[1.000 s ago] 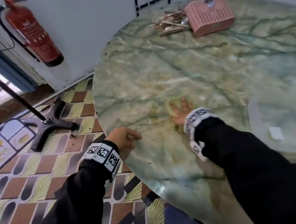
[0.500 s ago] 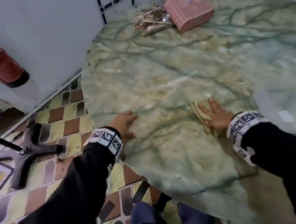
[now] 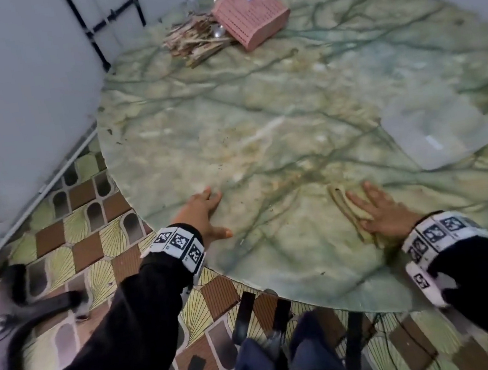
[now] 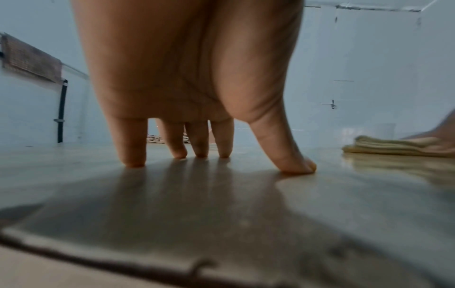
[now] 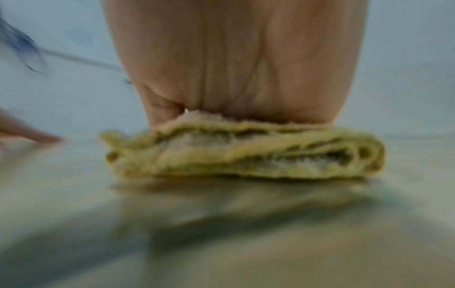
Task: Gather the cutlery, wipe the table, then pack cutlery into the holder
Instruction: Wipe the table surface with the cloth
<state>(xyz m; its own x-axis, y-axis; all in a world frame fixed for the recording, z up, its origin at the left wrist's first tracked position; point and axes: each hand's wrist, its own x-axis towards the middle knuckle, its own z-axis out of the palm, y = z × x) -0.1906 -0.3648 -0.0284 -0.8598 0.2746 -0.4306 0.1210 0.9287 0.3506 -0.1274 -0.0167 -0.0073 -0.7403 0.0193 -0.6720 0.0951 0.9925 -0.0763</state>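
My right hand (image 3: 379,210) lies flat with straight fingers on a folded yellowish cloth (image 3: 343,203) and presses it onto the round green marble table (image 3: 260,126). From the right wrist the cloth (image 5: 246,154) shows as a thick folded wad under the palm (image 5: 234,58). My left hand (image 3: 206,211) rests open near the table's left edge, fingertips (image 4: 133,163) touching the top, holding nothing. At the far side lie a heap of cutlery (image 3: 195,40) and a pink holder (image 3: 251,16) on its side.
A clear sheet with a white label (image 3: 434,131) lies on the table at the right. A grey wall (image 3: 22,89) with black pipes stands close on the left. A black stand base (image 3: 26,306) sits on the patterned floor (image 3: 88,236).
My right hand has slid the cloth to the right across the table. The left hand has moved from the edge onto the top and flattened. My head has turned right.
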